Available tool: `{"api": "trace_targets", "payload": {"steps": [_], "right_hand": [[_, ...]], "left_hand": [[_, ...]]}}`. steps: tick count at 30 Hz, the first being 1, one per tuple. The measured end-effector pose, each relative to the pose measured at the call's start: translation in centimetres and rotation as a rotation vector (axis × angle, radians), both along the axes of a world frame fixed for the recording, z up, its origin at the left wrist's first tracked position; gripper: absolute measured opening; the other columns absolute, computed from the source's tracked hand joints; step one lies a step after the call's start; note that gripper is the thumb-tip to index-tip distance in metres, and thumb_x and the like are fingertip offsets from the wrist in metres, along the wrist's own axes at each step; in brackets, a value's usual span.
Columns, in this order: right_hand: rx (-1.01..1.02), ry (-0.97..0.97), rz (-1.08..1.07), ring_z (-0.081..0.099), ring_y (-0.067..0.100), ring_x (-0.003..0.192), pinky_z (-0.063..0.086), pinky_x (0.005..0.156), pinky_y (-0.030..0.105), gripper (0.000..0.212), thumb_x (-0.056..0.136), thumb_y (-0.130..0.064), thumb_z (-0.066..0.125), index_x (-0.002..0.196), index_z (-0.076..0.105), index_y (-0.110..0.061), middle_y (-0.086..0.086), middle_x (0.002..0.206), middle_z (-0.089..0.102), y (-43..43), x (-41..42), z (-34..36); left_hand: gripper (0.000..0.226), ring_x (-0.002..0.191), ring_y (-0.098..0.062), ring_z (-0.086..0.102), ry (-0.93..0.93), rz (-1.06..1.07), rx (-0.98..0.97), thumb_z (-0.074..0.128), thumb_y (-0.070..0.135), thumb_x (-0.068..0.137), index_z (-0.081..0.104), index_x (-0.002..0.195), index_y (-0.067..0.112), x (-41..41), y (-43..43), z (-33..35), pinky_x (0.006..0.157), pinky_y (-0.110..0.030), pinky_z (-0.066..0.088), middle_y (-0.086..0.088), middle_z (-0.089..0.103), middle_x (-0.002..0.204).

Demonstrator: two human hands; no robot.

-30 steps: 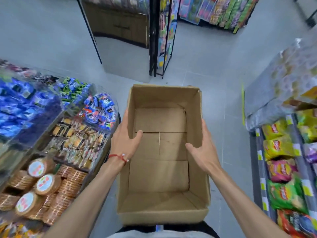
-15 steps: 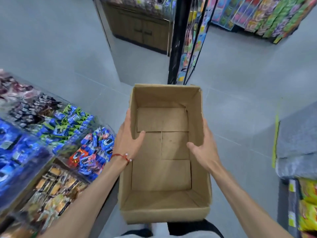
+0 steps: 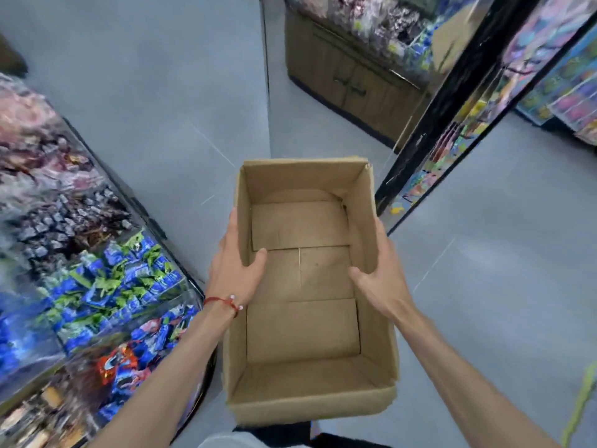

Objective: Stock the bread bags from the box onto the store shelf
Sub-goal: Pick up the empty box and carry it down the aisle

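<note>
Grey floor [image 3: 155, 118]; box [image 3: 303, 407], bare inside, left hand [image 3: 232, 270], right hand [image 3: 384, 282] gripping walls

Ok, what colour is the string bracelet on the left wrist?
Red thin string bracelet with small white beads; head view.

Empty cardboard box [image 3: 303, 331] between left hand [image 3: 234, 270] and right hand [image 3: 382, 279].
</note>
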State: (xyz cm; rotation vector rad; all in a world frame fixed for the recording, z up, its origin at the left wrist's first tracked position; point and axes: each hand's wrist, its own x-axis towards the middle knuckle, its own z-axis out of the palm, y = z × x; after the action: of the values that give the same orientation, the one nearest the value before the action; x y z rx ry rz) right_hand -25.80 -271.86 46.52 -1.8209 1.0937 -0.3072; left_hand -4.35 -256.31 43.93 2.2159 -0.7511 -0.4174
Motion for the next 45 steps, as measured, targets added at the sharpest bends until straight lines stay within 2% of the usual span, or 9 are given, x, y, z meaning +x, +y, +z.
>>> {"api": "trace_targets", "payload": {"steps": [4,7,12,17,24,30,37,41,45], "right_hand": [[-0.015,0.004,0.109,0.020,0.010,0.156,0.025,0.124,0.038,0.109,0.082,-0.007,0.068,0.163,0.006,-0.045,-0.016,0.169,0.021,-6.2,7.5,-1.2],[-0.002,-0.001,0.196,0.026,0.007,0.152,0.028,0.115,0.027,0.109,0.084,-0.002,0.067,0.161,0.007,-0.050,-0.017,0.166,0.026,-10.1,13.1,-1.9],[0.031,0.038,0.331,0.026,0.007,0.150,0.027,0.112,0.031,0.109,0.084,-0.003,0.066,0.162,0.005,-0.049,-0.018,0.166,0.024,-14.7,21.6,-4.2],[0.072,0.071,0.475,0.020,0.008,0.155,0.022,0.124,0.035,0.108,0.084,-0.005,0.068,0.163,0.005,-0.043,-0.017,0.169,0.020,-19.7,29.8,-7.9],[0.130,0.141,0.662,0.015,0.000,0.153,0.016,0.122,0.027,0.106,0.088,-0.007,0.068,0.163,0.002,-0.043,-0.018,0.170,0.014,-24.6,39.9,-14.0],[0.141,0.204,0.735,0.013,-0.013,0.146,0.008,0.104,-0.008,0.107,0.087,-0.003,0.069,0.164,0.005,-0.040,-0.026,0.166,0.011,-25.9,45.2,-23.8],[0.164,0.276,0.781,0.012,-0.007,0.151,0.013,0.118,0.014,0.110,0.086,-0.003,0.067,0.164,-0.001,-0.042,-0.026,0.167,0.009,-24.8,47.9,-39.2],[0.174,0.270,0.749,0.014,-0.008,0.149,0.014,0.115,0.009,0.111,0.084,0.000,0.066,0.164,-0.001,-0.038,-0.018,0.170,0.012,-23.5,48.5,-49.1],[0.184,0.256,0.708,0.014,-0.011,0.145,0.013,0.107,0.000,0.110,0.084,-0.002,0.066,0.165,0.000,-0.035,-0.018,0.168,0.013,-21.3,48.6,-58.5]], "left_hand": [[0.091,0.137,-0.031,0.043,0.002,0.087,-0.002,0.065,0.032,0.089,0.005,0.157,0.037,5.8,-4.1,-1.0,0.108,-0.034,0.034,-0.005,0.039,0.155],[0.089,0.138,-0.027,0.042,-0.016,0.164,0.003,0.064,0.034,0.090,0.004,0.156,0.040,9.7,-6.2,-1.5,0.109,-0.036,0.035,-0.001,0.039,0.156],[0.091,0.139,-0.028,0.042,-0.013,0.310,0.059,0.064,0.036,0.089,0.002,0.156,0.040,15.4,-8.4,-3.0,0.110,-0.046,0.038,-0.002,0.039,0.156],[0.091,0.143,-0.022,0.037,0.010,0.440,0.096,0.064,0.034,0.089,0.003,0.156,0.039,20.5,-11.1,-5.4,0.112,-0.039,0.033,0.003,0.033,0.159],[0.096,0.136,-0.030,0.044,0.074,0.642,0.148,0.068,0.028,0.087,0.003,0.157,0.038,25.6,-14.4,-11.3,0.110,-0.043,0.037,-0.010,0.045,0.151],[0.096,0.138,-0.026,0.042,0.159,0.742,0.181,0.067,0.030,0.087,0.000,0.155,0.045,28.6,-15.2,-20.9,0.111,-0.039,0.035,-0.003,0.041,0.154],[0.095,0.143,-0.016,0.034,0.244,0.758,0.170,0.066,0.023,0.088,0.003,0.155,0.045,30.9,-14.2,-36.3,0.114,-0.031,0.025,0.010,0.032,0.158],[0.097,0.142,-0.007,0.027,0.235,0.746,0.186,0.068,0.021,0.087,0.004,0.156,0.042,32.1,-13.4,-46.2,0.115,-0.029,0.021,0.012,0.025,0.160],[0.100,0.141,-0.024,0.035,0.247,0.735,0.244,0.069,0.021,0.085,0.002,0.156,0.041,33.0,-11.6,-55.6,0.109,-0.029,0.022,-0.001,0.031,0.159]]}}
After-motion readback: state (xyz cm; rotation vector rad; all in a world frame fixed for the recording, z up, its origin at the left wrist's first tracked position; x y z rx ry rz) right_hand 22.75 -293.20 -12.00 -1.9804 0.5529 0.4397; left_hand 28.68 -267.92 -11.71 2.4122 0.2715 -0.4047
